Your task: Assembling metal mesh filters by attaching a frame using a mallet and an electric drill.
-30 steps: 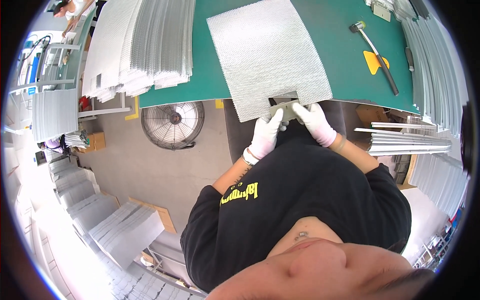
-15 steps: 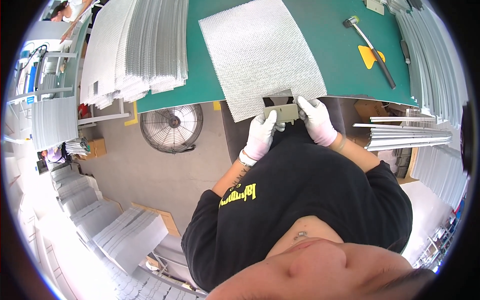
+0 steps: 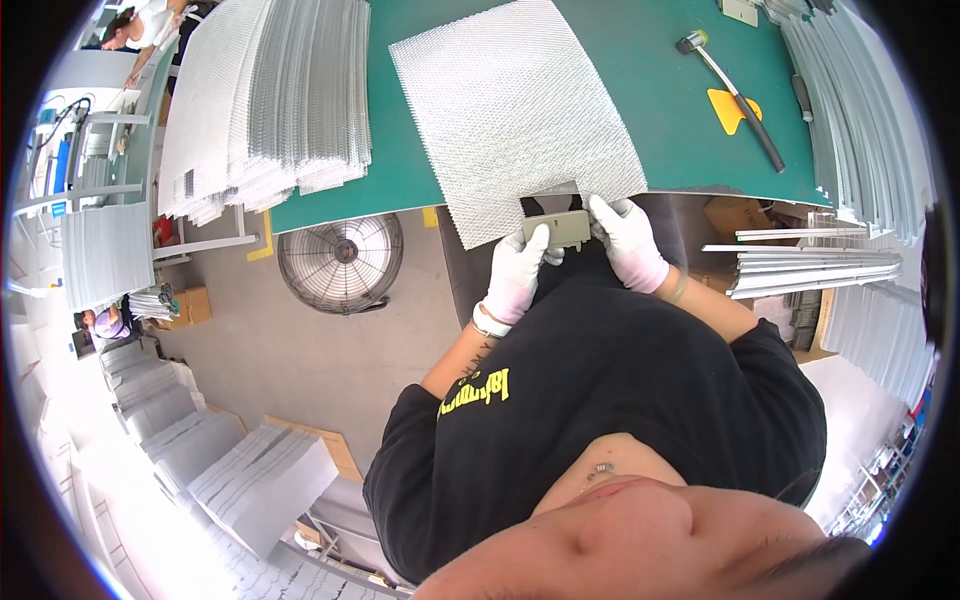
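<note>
At the five o'clock edge of the silver mesh sheet (image 3: 510, 100), you've got the grey-green rectangular block (image 3: 562, 230) pinched in your left hand (image 3: 515, 272); your right hand (image 3: 632, 246) curls nearly closed at the block's three o'clock end, its hold unclear.

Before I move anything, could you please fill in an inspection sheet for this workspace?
Surface: green tabletop, with a mesh sheet overhanging its near edge.
Work pieces: olive-grey block at the notch in the sheet's near edge.
Clutter: hammer lying across a yellow scraper; stack of mesh sheets on the left.
Hands: gloved left hand pinches the block's left end; gloved right hand is at its right end, grip unclear.
Cables: dark cable-like loop at far left; detail too small to tell.
Surroundings: caged fan left of the person; another person at upper left.
</note>
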Demonstrator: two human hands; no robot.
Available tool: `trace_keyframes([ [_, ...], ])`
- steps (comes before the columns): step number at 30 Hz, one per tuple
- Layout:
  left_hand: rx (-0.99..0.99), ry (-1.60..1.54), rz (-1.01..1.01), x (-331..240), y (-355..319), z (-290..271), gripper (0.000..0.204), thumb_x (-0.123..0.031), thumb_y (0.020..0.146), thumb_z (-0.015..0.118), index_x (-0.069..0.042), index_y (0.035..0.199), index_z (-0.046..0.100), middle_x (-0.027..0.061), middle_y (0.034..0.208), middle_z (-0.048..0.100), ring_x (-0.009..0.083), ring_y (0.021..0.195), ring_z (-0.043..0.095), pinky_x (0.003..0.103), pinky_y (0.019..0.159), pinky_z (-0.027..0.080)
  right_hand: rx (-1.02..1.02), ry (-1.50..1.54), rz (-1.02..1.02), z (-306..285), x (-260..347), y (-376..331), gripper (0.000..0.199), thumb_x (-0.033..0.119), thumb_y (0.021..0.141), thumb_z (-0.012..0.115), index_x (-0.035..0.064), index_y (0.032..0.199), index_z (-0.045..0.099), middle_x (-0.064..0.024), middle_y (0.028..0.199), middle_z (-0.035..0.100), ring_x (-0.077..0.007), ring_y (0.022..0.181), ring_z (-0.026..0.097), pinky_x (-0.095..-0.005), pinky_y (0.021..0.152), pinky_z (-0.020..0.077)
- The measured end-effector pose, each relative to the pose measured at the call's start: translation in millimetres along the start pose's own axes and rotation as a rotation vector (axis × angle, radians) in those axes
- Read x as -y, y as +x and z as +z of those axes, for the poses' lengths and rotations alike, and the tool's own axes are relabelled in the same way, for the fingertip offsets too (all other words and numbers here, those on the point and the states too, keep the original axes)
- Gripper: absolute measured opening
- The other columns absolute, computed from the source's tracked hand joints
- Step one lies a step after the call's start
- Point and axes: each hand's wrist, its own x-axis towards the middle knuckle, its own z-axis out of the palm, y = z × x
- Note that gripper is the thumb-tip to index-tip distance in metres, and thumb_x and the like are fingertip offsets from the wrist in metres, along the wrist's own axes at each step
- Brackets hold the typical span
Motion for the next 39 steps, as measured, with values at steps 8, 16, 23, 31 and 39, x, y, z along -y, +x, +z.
trace_keyframes([
  [8, 0.032, -0.081, -0.007, 4.1, 0.6, -2.0, 0.029, -0.025, 0.102, 0.059, 0.001, 0.113, 0.064, 0.0064, 0.092, 0.069, 0.0115, 0.076, 0.063, 0.028, 0.073, 0.053, 0.03, 0.045, 0.055, -3.5, -2.2, 0.4, 0.035, 0.034, 0.092, 0.074, 0.0041, 0.082, 0.057, -0.0007, 0.07, 0.057, -0.0068, 0.063, 0.048, -0.0239, 0.061, 0.041],
  [16, 0.059, -0.134, -0.012, 6.3, 1.8, -3.0, 0.028, -0.025, 0.103, 0.058, 0.0, 0.114, 0.063, 0.0068, 0.093, 0.069, 0.0121, 0.077, 0.063, 0.029, 0.073, 0.053, 0.041, -0.127, 0.026, -2.3, 5.4, -1.5, 0.037, 0.035, 0.093, 0.073, 0.0021, 0.085, 0.057, -0.0021, 0.073, 0.059, -0.0069, 0.065, 0.05, -0.0239, 0.062, 0.0429],
  [23, 0.067, -0.233, -0.028, 5.8, 1.7, 0.9, 0.029, -0.024, 0.102, 0.059, 0.0, 0.119, 0.062, 0.0074, 0.1, 0.07, 0.0132, 0.081, 0.066, 0.028, 0.075, 0.054, 0.023, -0.159, -0.005, -4.6, 3.8, -2.9, 0.039, 0.036, 0.092, 0.073, 0.0007, 0.085, 0.057, -0.0023, 0.075, 0.059, -0.0075, 0.066, 0.052, -0.0242, 0.063, 0.0444],
  [31, 0.601, 1.464, 0.073, -68.5, -23.9, -24.3, 0.045, -0.032, 0.101, 0.054, 0.001, 0.131, 0.059, 0.0162, 0.111, 0.069, 0.0175, 0.102, 0.067, 0.03, 0.092, 0.051, 0.558, -0.168, 0.031, -24.1, -21.5, 10.6, 0.049, 0.05, 0.102, 0.05, 0.0023, 0.106, 0.06, -0.0039, 0.089, 0.062, -0.0099, 0.074, 0.055, -0.0263, 0.071, 0.0485],
  [39, 0.427, 1.901, 0.935, -138.8, 112.1, 18.8, 0.067, -0.055, 0.086, 0.062, -0.026, 0.145, 0.05, 0.0151, 0.156, 0.037, 0.0415, 0.145, 0.03, 0.06, 0.118, 0.017, 0.477, -0.162, -0.051, -1.3, 3.3, -0.4, 0.038, 0.036, 0.105, 0.047, 0.0029, 0.101, 0.065, -0.0016, 0.081, 0.065, -0.0072, 0.065, 0.054, -0.0235, 0.063, 0.0468],
])
